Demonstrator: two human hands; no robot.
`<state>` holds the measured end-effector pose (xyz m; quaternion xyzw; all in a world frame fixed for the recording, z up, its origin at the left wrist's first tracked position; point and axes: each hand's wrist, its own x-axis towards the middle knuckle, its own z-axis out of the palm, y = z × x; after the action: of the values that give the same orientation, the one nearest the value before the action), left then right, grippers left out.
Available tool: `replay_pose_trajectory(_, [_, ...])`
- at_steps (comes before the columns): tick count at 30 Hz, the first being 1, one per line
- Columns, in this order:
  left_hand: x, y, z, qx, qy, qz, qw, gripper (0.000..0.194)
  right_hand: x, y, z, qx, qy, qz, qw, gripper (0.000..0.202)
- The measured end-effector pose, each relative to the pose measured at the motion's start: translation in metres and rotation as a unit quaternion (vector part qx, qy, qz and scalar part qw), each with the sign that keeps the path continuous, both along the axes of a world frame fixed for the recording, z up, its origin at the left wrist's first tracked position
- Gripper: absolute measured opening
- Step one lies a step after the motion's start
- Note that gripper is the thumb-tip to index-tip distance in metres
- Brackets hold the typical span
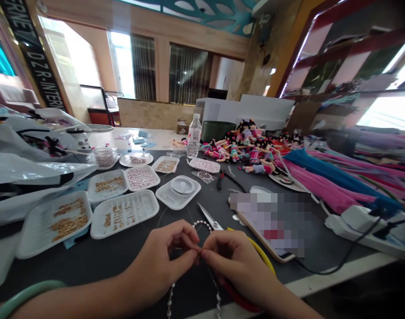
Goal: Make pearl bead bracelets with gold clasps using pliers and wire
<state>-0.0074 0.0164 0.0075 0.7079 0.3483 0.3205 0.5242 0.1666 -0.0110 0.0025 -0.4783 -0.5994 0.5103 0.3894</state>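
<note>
A beaded strand (218,297) is pinched by the pressed fingertips of the left hand (167,254) and the right hand (238,257), held tip to tip above the dark tabletop (105,254); scissors (207,215) are partly covered by the right. White trays (165,193) are set beyond the left.

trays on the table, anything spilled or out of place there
Nothing looks spilled: the gold pieces and pink beads lie inside their trays. The middle tray looks slightly odd, holding a round white disc, perhaps a spool, where its neighbours hold small pieces.
</note>
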Motion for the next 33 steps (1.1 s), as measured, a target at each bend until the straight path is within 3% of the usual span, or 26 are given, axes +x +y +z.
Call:
replay_pose_trajectory(9, [0.0008,0.0007,0.0028,-0.02,-0.053,0.005,0.998,0.008,0.002,-0.0012,0.0004,-0.003,0.0,0.007,1.0,0.024])
replay_pose_trajectory(33, [0.0003,0.0026,-0.0038,-0.054,-0.084,-0.008,0.995,0.008,0.0022,-0.0013,-0.0008,0.007,-0.007,0.007,1.0,0.024])
